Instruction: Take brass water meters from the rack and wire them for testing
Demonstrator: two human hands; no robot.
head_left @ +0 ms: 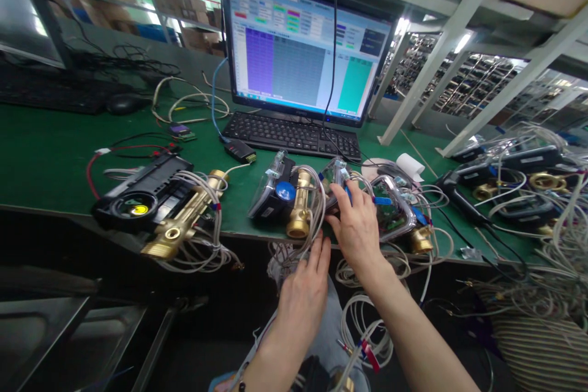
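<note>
My right hand (358,223) is closed over a clear-covered meter (329,173) near the bench's front edge. A bit of blue shows between its fingers, and the hand hides most of that meter. Lower and to the left, my left hand (305,294) is stretched out, its fingertips by the bench edge beside grey cables (318,199). Left of the hands stands a meter with a blue round cap (285,191) and a brass pipe body (301,202). To the right, another meter (395,208) has a clear cover and a brass fitting (421,239).
A larger brass-bodied meter (184,220) lies at the left. Behind are a keyboard (291,135), a lit monitor (294,43) and a small black adapter (239,150). Meters and tangled cables (565,226) crowd the right end. Cable loops (367,331) hang below the edge.
</note>
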